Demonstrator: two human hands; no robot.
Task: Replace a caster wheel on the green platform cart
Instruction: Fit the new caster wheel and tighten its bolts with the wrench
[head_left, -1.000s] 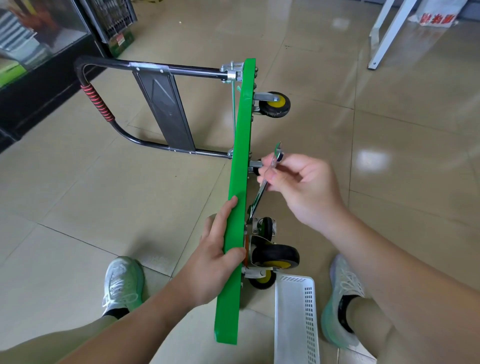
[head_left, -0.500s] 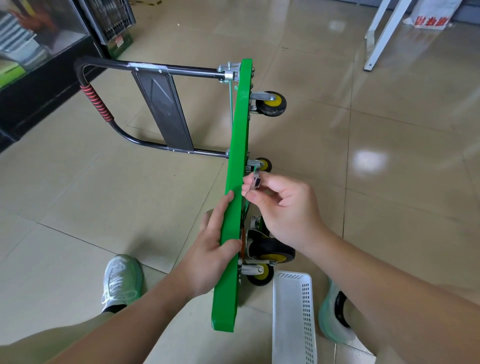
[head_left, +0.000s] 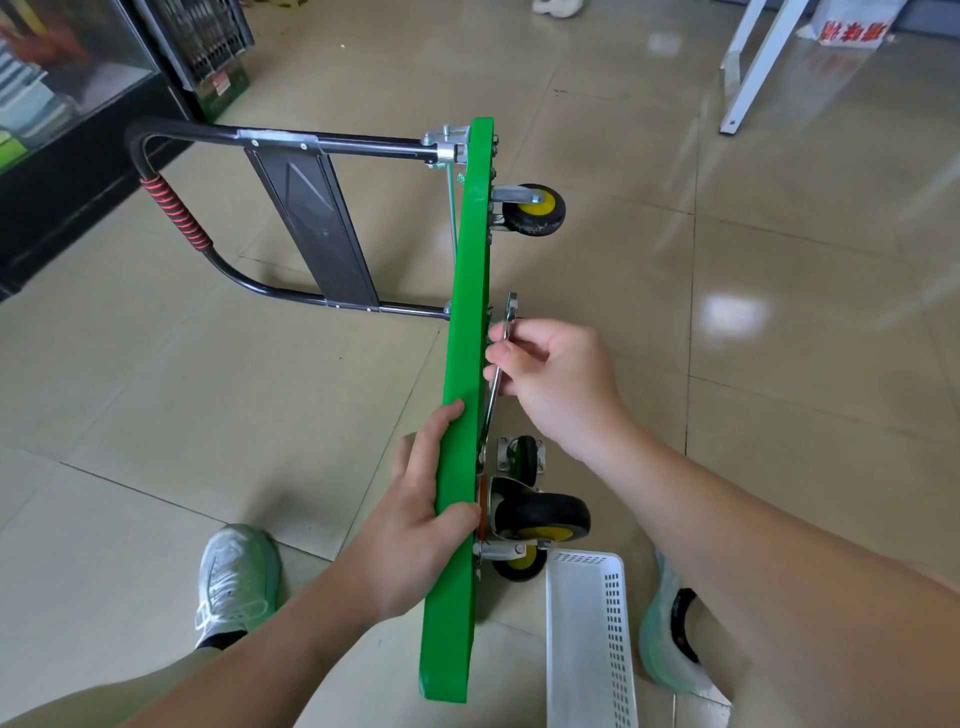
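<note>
Two hands at work; tiled floor (head_left: 779, 364) fills most of the view, open to the right and far, so there's swing room for a tool on that side; green platform cart (head_left: 467, 312) stands on its long edge, deck face left, wheels right, likely tipped so the caster bolts can be reached; black handle (head_left: 171, 208) is folded out to the left with its lower tube down at the floor, probably bracing the cart; white basket (head_left: 587, 649) sits near right, just beside the near wheels, likely for parts, and crowds that end; left hand (head_left: 415, 530) clamps the deck's upper edge, steadying it; right hand (head_left: 561, 384) is clenched round a wrench (head_left: 511, 309), shaft running along the underside toward the near caster (head_left: 543, 512); its lower end is hidden, so I cannot tell if it's on a nut; judged step: working a mount bolt; small caster (head_left: 524, 457) with plate just beyond it, loose or mounted unclear; far caster (head_left: 532, 208) well apart.
</note>
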